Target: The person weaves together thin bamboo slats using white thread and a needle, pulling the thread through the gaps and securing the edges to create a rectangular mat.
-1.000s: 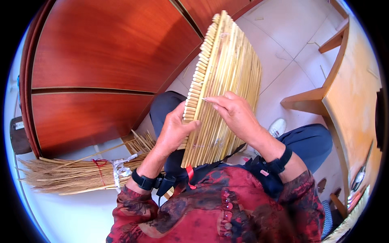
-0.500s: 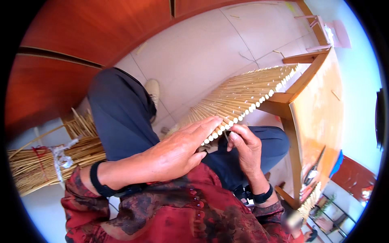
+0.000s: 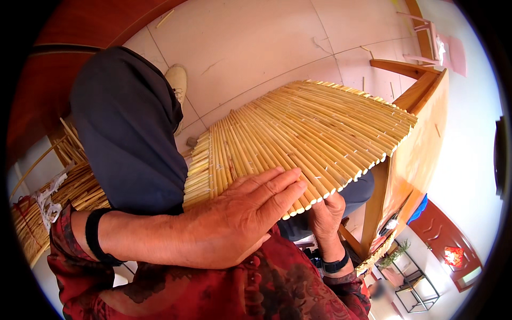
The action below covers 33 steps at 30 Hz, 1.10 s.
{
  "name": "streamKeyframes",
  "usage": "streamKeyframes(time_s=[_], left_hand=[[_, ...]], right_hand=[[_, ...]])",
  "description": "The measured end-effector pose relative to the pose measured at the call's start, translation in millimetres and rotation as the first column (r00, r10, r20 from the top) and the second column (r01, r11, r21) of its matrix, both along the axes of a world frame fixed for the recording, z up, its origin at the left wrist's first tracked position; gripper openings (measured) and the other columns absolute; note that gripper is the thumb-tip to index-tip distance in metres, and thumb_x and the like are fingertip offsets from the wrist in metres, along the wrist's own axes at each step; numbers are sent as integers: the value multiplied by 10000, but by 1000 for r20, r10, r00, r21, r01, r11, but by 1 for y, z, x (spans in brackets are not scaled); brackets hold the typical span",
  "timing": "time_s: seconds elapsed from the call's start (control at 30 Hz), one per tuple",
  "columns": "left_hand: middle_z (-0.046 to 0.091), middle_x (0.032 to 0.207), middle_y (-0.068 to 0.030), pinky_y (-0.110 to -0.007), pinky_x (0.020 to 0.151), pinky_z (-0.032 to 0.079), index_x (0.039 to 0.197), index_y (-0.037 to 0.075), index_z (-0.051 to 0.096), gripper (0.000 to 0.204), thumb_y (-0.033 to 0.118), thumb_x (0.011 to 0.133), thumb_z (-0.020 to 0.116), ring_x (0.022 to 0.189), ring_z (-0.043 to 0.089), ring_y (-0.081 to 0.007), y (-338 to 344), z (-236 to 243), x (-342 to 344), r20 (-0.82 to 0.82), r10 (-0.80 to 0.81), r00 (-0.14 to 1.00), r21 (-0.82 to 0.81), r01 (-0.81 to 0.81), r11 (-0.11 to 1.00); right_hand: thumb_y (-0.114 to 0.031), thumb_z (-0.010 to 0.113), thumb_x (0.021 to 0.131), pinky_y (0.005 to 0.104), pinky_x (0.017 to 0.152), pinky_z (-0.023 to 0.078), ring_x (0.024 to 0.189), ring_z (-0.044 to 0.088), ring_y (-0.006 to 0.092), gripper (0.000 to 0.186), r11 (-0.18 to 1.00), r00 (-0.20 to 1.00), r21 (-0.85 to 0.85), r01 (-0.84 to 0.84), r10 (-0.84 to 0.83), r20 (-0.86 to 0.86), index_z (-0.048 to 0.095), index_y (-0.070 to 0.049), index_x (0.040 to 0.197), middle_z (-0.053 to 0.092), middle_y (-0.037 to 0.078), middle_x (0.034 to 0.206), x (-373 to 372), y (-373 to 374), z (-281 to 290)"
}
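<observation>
A mat of pale yellow stalks (image 3: 298, 128), laid side by side and joined by rows of small white stitches, slants across my lap. Its cut ends form a stepped edge along the right. My left hand (image 3: 234, 221) rests on top near the close corner, fingers stretched out flat over the stalks. Below the right edge, close to the last stalks, is my right hand (image 3: 326, 216). Its fingers are curled and partly hidden beneath the mat, so what they hold cannot be made out.
A wooden table (image 3: 421, 160) stands close on the right, near the mat's far corner. Bundled loose stalks (image 3: 80, 186) lie at the left, tied with white strips. A red-brown cabinet (image 3: 69, 26) is at the upper left, a pink chair (image 3: 453, 53) at the upper right.
The mat has turned from nearly edge-on to show its broad face. My left hand has moved onto that face, and my right hand has slipped partly under the edge.
</observation>
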State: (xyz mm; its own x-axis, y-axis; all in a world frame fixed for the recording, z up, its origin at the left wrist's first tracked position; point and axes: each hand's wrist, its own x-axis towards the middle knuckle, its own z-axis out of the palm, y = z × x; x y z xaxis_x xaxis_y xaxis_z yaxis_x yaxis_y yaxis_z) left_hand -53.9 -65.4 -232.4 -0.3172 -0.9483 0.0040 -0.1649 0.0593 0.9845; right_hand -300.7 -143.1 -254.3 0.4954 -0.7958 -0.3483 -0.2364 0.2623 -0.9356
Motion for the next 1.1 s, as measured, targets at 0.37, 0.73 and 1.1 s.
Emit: streamKeyframes(time_s=[0.37,0.73,1.1], left_hand=[[367,1431,-237,-408,1073,351,1436,-24,258,817,20,755,707,1317,391,-379,-14,13,10,69,67,995,104,-74,992],[648,1054,-196,-363,848,496,1321,1,438,614,23,774,715,1004,649,-306,-31,35,36,448,230,864,221,-356,908],[630,1104,-13,-261,893,461,1268,-17,521,460,-28,829,658,992,554,-80,-23,8,42,236,439,867,246,-490,836]], right_hand=[[-55,605,910,244,661,471,732,586,130,209,988,990,-116,-103,91,-106,633,58,1084,588,85,920,31,-19,16],[-12,598,860,357,660,467,727,587,290,245,826,947,-464,-320,273,-168,674,-72,1085,548,134,775,104,-57,12],[-75,627,849,430,694,496,807,618,354,176,759,967,-610,-228,248,-53,677,-75,1018,593,161,832,118,-52,-16]])
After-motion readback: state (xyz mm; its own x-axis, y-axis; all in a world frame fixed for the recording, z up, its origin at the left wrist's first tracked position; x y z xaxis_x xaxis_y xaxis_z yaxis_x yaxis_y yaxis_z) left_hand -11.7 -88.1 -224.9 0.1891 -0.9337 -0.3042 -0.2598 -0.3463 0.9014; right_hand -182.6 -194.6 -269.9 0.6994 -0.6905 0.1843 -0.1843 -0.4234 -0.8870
